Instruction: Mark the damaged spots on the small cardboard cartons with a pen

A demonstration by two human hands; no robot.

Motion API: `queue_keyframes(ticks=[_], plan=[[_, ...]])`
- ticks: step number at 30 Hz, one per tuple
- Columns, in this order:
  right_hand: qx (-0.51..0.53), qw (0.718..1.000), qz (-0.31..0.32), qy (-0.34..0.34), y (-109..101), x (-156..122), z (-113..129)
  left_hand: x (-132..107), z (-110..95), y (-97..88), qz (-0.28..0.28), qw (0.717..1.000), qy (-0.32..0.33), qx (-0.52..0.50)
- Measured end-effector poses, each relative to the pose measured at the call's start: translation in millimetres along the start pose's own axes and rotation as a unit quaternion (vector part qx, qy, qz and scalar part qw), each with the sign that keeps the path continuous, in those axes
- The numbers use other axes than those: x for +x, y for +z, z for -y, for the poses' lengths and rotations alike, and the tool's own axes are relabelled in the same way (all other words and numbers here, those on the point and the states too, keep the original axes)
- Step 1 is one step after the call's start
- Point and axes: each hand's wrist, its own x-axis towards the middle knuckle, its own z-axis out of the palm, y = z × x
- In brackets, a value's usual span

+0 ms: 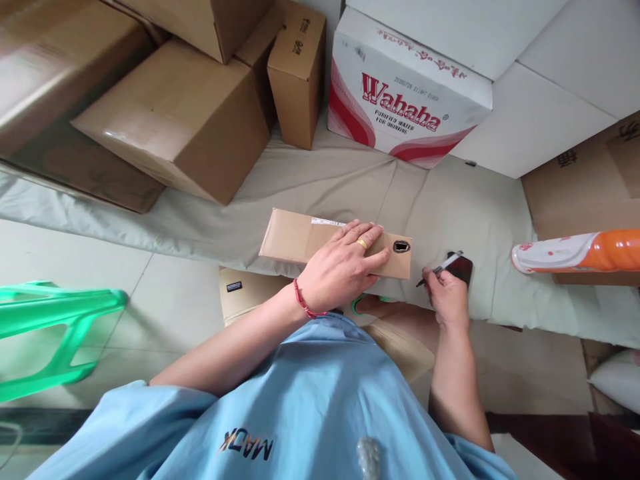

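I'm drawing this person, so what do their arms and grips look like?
The left grip is a human hand without a glove, with a gold-coloured ring on one finger and a thin red bracelet at the wrist. The right grip is ungloved too and shows no ring or bracelet. The loose light-blue sleeves leave the forearms uncovered.

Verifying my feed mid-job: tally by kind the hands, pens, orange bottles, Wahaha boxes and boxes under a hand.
Hands: 2, left hand and right hand
Pen: 1
Orange bottle: 1
Wahaha box: 1
Box under left hand: 1
Total: 6
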Motion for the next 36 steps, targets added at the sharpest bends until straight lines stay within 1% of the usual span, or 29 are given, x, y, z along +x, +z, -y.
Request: queue_keyframes(ticks=[3, 5, 6, 7, 9, 11, 12, 13, 14, 15, 17, 18, 20, 23, 29, 33, 36], plan=[[-0.094, 0.994, 0.047, 0.031, 3.2, 0.8, -5.0, -0.4, 0.4, 1.4, -0.006, 1.0, 0.004, 0.008], [-0.117, 0.992, 0.05, 0.021, 7.0, 0.3, -3.6, -0.2, 0.3, 1.4, -0.006, 1.0, 0.006, 0.015], [-0.12, 0.992, 0.038, 0.012, 7.6, -0.2, -3.0, 0.0, 0.2, 1.1, -0.005, 1.0, 0.006, 0.016], [-0.12, 0.993, 0.016, 0.002, 6.8, -0.8, -3.2, 0.1, 0.0, 0.7, -0.003, 1.0, 0.005, 0.015], [-0.131, 0.989, -0.062, -0.015, 0.3, -2.2, -7.6, 0.2, -0.2, -0.3, 0.003, 1.0, 0.002, 0.011], [-0.178, 0.971, -0.154, -0.038, -11.0, -3.9, -17.6, 0.1, -0.5, -1.1, 0.007, 1.0, 0.0, 0.009], [-0.213, 0.958, -0.186, -0.046, -17.0, -5.0, -24.3, 0.1, -0.5, -1.3, 0.007, 1.0, -0.001, 0.009], [-0.251, 0.946, -0.201, -0.046, -22.5, -6.6, -31.4, 0.0, -0.6, -1.5, 0.006, 1.0, -0.001, 0.009], [-0.287, 0.936, -0.198, -0.036, -26.9, -8.6, -38.5, 0.1, -0.7, -1.6, 0.004, 1.0, 0.0, 0.009], [-0.316, 0.931, -0.181, -0.018, -29.7, -11.1, -45.2, 0.2, -0.9, -1.7, 0.001, 1.0, 0.001, 0.009], [-0.345, 0.928, -0.139, 0.023, -30.7, -17.0, -55.7, 0.7, -1.2, -2.0, -0.003, 1.0, 0.004, 0.01], [-0.347, 0.928, -0.129, 0.038, -29.3, -19.8, -59.3, 0.9, -1.4, -2.1, -0.005, 1.0, 0.005, 0.011], [-0.34, 0.928, -0.144, 0.056, -25.3, -23.1, -63.2, 1.3, -1.7, -2.0, -0.007, 1.0, 0.007, 0.015], [-0.326, 0.924, -0.18, 0.085, -22.8, -18.5, -64.9, 1.1, -1.6, -1.2, -0.017, 1.0, 0.012, 0.016], [-0.3, 0.932, -0.157, 0.134, -33.3, 2.4, -65.1, 0.0, -0.6, 1.3, -0.024, 1.0, 0.013, 0.014], [-0.293, 0.933, -0.15, 0.145, -34.8, -2.3, -58.5, 0.3, -0.7, 1.8, -0.022, 1.0, 0.012, 0.016], [-0.267, 0.942, -0.144, 0.14, -32.6, -11.8, -51.7, 0.4, -0.7, 2.3, -0.018, 1.0, 0.01, 0.016]])
